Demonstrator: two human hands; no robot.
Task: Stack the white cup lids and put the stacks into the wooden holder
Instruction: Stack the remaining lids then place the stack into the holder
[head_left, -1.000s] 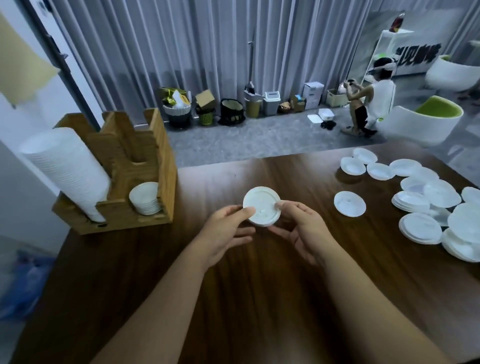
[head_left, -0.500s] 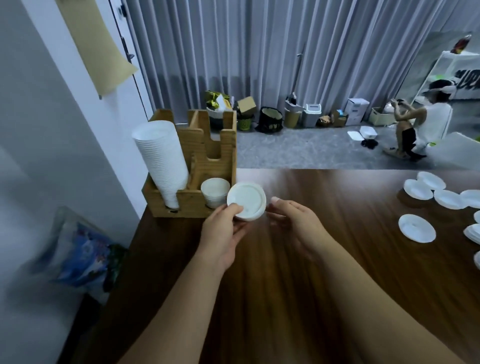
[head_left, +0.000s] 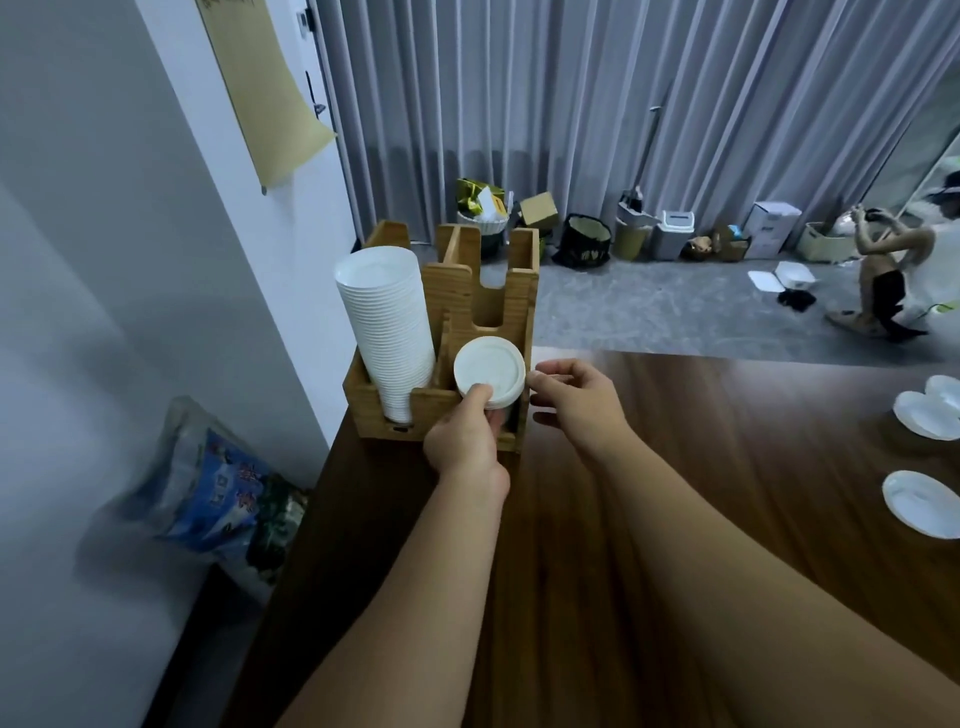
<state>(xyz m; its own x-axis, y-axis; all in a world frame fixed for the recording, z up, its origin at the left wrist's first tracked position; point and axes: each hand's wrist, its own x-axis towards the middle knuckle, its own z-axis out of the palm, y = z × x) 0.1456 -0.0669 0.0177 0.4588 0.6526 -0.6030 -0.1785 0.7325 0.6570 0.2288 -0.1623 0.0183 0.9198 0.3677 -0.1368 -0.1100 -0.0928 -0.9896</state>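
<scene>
My left hand pinches a small stack of white cup lids by its near edge and holds it over the front right slot of the wooden holder. My right hand hovers just right of the stack, fingers loosely curled, fingertips near its rim; contact is unclear. A tall leaning stack of white lids fills the holder's left slot. Whatever sits in the front right slot is hidden behind the held stack and my left hand.
Loose white lids lie at the table's right edge, with more lids behind them. The holder stands at the table's far left corner beside a white wall. A blue bag lies on the floor left of the dark wooden table. A person crouches far right.
Both hands carried the lid stack left and away from me, from the table's middle up to the holder's front right slot. The view swung left with them.
</scene>
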